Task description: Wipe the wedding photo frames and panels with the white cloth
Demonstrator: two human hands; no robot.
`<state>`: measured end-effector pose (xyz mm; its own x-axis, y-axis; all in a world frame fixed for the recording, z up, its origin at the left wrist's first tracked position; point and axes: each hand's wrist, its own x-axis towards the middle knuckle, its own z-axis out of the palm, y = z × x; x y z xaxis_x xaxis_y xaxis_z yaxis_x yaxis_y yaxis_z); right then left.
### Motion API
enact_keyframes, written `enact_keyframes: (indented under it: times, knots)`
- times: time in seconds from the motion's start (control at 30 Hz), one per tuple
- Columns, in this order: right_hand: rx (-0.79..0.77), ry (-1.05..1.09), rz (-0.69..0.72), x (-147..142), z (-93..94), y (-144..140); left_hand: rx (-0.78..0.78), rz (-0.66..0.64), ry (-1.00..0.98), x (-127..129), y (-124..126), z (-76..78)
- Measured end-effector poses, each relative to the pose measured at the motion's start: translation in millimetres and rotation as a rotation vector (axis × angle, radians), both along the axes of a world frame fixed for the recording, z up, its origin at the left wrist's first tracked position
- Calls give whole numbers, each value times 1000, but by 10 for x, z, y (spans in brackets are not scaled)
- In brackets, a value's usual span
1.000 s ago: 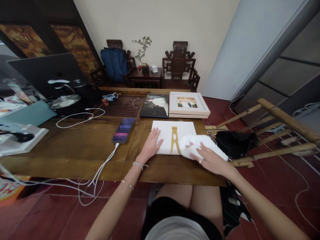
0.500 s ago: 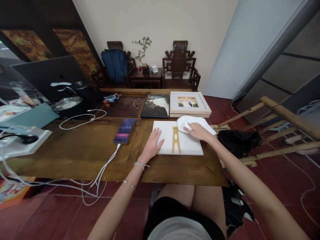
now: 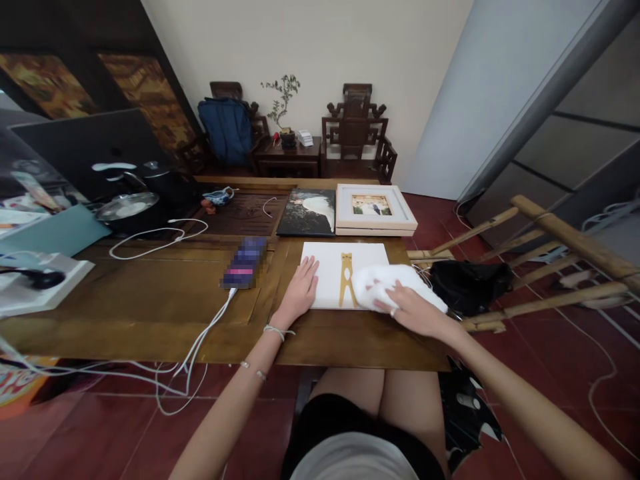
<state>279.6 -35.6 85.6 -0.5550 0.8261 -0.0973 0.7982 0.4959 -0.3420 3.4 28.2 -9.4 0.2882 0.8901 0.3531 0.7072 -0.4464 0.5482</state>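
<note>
A flat white panel (image 3: 327, 277) with a yellow long-legged cat figure (image 3: 345, 280) on it lies on the wooden table in front of me. My left hand (image 3: 300, 287) rests flat on the panel's left edge, fingers stretched out. On the right, my right hand (image 3: 413, 310) holds a fluffy white cloth (image 3: 385, 280), pressing it onto the panel's lower right part. The cloth covers that corner and hangs past the panel's right side. It touches the yellow figure's right leg.
Behind the panel lie a dark picture panel (image 3: 310, 217) and a pale wooden picture frame (image 3: 404, 212). A phone (image 3: 245, 262) with white cables is to the left. Farther left are a glass-lidded pot (image 3: 131, 205) and a power strip (image 3: 65, 287). A bamboo rack (image 3: 565, 233) stands at right.
My right hand has drawn the cloth from the panel's upper right corner down toward its near right corner. My left hand stays on the left edge. The view has shifted slightly.
</note>
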Motion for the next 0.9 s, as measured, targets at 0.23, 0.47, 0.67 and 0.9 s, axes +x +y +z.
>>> enact_keyframes:
  times: [0.23,0.47,0.67,0.9]
  knots:
    - [157,64,-319,-514,-112,929,4,-5,-12,-8,8,-4]
    - [240,41,38,-673,-313,274,2,3,-35,5,6,-21]
    - [104,4,196,-640,-188,-423,-8,16,-11,9,17,-17]
    - [134,-5,95,-791,-167,368,-2,5,-8,-12,18,-8]
